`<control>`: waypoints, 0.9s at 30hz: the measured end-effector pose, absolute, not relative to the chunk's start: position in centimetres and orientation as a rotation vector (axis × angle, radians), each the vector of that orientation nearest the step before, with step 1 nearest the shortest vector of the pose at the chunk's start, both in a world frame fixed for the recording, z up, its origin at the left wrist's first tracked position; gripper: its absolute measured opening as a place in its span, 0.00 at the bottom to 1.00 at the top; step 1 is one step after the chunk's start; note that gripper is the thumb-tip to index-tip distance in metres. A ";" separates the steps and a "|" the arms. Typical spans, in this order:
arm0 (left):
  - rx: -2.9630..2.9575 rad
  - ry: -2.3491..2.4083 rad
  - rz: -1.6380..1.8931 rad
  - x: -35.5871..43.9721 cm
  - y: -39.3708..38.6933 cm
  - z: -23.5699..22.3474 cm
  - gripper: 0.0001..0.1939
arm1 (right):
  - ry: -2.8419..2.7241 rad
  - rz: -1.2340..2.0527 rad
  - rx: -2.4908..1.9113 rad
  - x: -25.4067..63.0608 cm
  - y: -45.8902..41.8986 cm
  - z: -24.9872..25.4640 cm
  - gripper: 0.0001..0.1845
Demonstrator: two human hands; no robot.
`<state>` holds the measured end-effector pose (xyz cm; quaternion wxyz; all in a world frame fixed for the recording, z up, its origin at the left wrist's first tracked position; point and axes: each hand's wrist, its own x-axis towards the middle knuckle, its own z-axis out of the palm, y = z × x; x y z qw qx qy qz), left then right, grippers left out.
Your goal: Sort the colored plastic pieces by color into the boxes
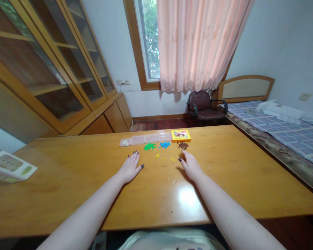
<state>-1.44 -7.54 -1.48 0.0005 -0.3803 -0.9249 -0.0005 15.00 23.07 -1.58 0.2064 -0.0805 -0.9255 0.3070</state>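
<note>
Left hand [129, 169] flat on worktop [250, 170], right hand [192, 166] beside brown bits [183, 146] near far edge, fingers [134, 157] parted, nothing held.

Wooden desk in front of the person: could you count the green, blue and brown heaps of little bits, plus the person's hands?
Green heap: 1
Blue heap: 1
Brown heap: 1
Hands, left hand and right hand: 2
Total: 5
Single pieces are too small to count.

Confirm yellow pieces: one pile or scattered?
Scattered: the yellow pieces lie on the table between the left hand and right hand, with bare gaps among them.
</note>
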 end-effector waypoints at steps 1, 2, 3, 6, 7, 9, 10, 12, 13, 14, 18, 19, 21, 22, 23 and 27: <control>-1.185 -2.907 -0.008 -2.2 -7.2 -1.3 0.39 | -2.578 0.851 -0.223 15.0 23.1 -1.6 0.28; -1.187 -2.900 -0.031 -2.8 -6.8 -1.1 0.39 | -2.575 0.846 -0.222 15.1 23.1 -1.5 0.28; -1.189 -2.887 -0.064 -3.2 -6.6 -1.0 0.38 | -2.570 0.843 -0.221 15.1 23.2 -1.5 0.28; -1.084 -2.867 -0.162 -2.9 -6.7 -1.4 0.38 | -2.558 0.843 -0.225 15.3 23.3 -1.5 0.28; -1.023 -2.869 -0.172 -2.2 -7.2 -1.7 0.38 | -2.554 0.846 -0.230 15.3 23.4 -1.5 0.28; -0.922 -2.872 -0.140 -0.5 -8.6 -2.5 0.41 | -2.546 0.855 -0.241 15.4 23.4 -1.5 0.28; -0.937 -2.855 -0.107 0.6 -9.4 -3.0 0.42 | -2.542 0.860 -0.242 15.4 23.4 -1.5 0.28; -0.961 -2.825 -0.050 2.6 -10.8 -3.6 0.43 | -2.537 0.867 -0.234 15.4 23.3 -1.5 0.28; -0.993 -2.820 -0.028 3.4 -11.4 -3.8 0.43 | -2.537 0.870 -0.225 15.3 23.3 -1.4 0.28; -1.010 -2.827 -0.007 4.0 -11.7 -3.7 0.43 | -2.537 0.874 -0.217 15.3 23.2 -1.4 0.28; -0.954 -2.950 0.053 4.0 -10.6 -2.1 0.45 | -2.530 0.909 -0.206 15.2 23.2 -1.2 0.28; -0.948 -2.983 0.064 3.6 -10.0 -1.6 0.45 | -2.520 0.920 -0.211 15.2 23.3 -1.2 0.28; -0.921 -3.037 0.080 2.7 -8.6 -0.8 0.43 | -2.494 0.939 -0.222 15.3 23.5 -1.3 0.27; -0.891 -3.058 0.083 2.3 -8.0 -0.5 0.42 | -2.482 0.947 -0.228 15.4 23.7 -1.4 0.27; -0.861 -3.069 0.079 1.8 -7.4 -0.4 0.41 | -2.473 0.958 -0.233 15.4 23.8 -1.5 0.27; -0.775 -3.078 0.054 0.4 -6.1 -0.6 0.40 | -2.464 1.016 -0.258 15.4 24.1 -1.8 0.28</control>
